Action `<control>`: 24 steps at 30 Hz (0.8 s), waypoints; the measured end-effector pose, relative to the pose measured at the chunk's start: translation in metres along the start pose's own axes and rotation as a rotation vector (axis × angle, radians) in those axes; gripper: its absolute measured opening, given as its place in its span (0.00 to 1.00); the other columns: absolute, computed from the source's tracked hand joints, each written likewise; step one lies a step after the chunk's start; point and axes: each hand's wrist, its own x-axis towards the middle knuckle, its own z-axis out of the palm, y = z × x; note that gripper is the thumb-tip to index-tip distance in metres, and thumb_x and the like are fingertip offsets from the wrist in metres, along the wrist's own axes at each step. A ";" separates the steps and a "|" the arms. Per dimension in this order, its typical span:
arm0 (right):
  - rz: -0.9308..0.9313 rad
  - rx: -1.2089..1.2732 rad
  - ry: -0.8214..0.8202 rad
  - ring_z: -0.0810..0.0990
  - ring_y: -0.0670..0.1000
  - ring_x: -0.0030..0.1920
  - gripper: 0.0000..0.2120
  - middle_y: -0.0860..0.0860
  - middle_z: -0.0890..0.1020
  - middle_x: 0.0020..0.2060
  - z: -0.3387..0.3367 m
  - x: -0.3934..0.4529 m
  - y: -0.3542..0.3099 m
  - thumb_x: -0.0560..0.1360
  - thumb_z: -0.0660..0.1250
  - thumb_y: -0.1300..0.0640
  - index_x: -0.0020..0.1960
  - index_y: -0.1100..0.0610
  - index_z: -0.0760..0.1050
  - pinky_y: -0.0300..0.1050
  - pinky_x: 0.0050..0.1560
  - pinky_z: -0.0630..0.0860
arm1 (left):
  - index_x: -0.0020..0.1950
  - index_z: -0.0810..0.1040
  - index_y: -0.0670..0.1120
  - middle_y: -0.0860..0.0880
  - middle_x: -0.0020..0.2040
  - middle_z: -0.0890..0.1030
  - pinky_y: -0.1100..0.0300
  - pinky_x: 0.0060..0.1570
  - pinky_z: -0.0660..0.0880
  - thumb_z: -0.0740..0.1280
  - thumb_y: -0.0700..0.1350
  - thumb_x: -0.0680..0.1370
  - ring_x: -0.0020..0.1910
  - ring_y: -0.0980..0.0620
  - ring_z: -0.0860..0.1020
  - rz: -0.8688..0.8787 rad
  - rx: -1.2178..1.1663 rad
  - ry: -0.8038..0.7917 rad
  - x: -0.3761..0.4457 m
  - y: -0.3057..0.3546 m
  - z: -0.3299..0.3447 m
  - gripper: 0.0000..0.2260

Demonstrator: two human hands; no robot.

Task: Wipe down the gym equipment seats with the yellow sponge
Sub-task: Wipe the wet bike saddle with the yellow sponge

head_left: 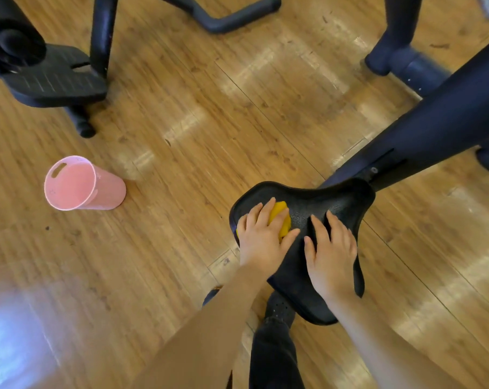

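A black bike seat (347, 203) sits at centre right, its wide end away from me. The yellow sponge (281, 219) lies on the seat's left part. My left hand (263, 234) presses on top of the sponge with fingers spread and nearly straight, covering most of it. My right hand (331, 252) lies flat on the right side of the seat, fingers straight.
A pink plastic bucket (108, 190) stands on the wooden floor (209, 130) to the left. A dark bike frame (434, 122) rises to the right, and another machine's pedal (55, 77) and legs are at top left. My dark trouser leg (274, 357) is below the seat.
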 end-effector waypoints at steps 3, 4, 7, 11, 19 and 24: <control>0.000 -0.002 0.012 0.67 0.59 0.70 0.21 0.59 0.71 0.69 0.001 -0.003 0.003 0.77 0.67 0.55 0.69 0.56 0.72 0.62 0.69 0.64 | 0.70 0.72 0.55 0.52 0.76 0.63 0.44 0.69 0.58 0.41 0.69 0.77 0.74 0.47 0.61 0.015 0.017 -0.022 -0.001 -0.004 -0.001 0.33; -0.005 -0.004 0.016 0.67 0.59 0.69 0.21 0.59 0.71 0.69 0.002 -0.004 0.005 0.77 0.67 0.55 0.69 0.56 0.72 0.62 0.68 0.65 | 0.70 0.72 0.55 0.52 0.76 0.63 0.44 0.68 0.58 0.42 0.69 0.77 0.73 0.47 0.60 0.020 0.015 -0.030 0.000 -0.004 -0.003 0.33; -0.011 -0.012 0.023 0.68 0.59 0.69 0.21 0.59 0.71 0.69 0.002 -0.005 0.007 0.77 0.66 0.55 0.69 0.56 0.72 0.62 0.67 0.67 | 0.71 0.72 0.56 0.52 0.76 0.63 0.44 0.67 0.59 0.47 0.67 0.77 0.72 0.48 0.60 0.023 0.020 -0.085 0.002 -0.003 -0.004 0.30; -0.013 -0.006 0.021 0.68 0.60 0.69 0.21 0.58 0.70 0.69 0.002 -0.007 0.011 0.77 0.65 0.54 0.69 0.56 0.72 0.61 0.67 0.68 | 0.64 0.78 0.53 0.48 0.67 0.73 0.42 0.54 0.72 0.65 0.56 0.77 0.62 0.42 0.71 0.089 0.083 0.035 0.005 -0.004 0.002 0.17; -0.007 -0.012 0.018 0.69 0.60 0.68 0.20 0.58 0.70 0.69 -0.012 -0.011 0.015 0.78 0.60 0.52 0.69 0.55 0.71 0.58 0.66 0.68 | 0.61 0.80 0.46 0.45 0.62 0.76 0.57 0.56 0.74 0.73 0.42 0.74 0.57 0.42 0.74 0.184 -0.042 0.029 0.014 -0.010 0.007 0.15; 0.037 0.012 0.057 0.71 0.59 0.67 0.19 0.57 0.73 0.68 -0.036 -0.025 0.001 0.79 0.60 0.52 0.68 0.56 0.72 0.58 0.64 0.70 | 0.62 0.80 0.44 0.45 0.62 0.75 0.66 0.58 0.72 0.71 0.40 0.75 0.60 0.50 0.71 0.231 -0.084 0.049 0.007 -0.008 -0.010 0.15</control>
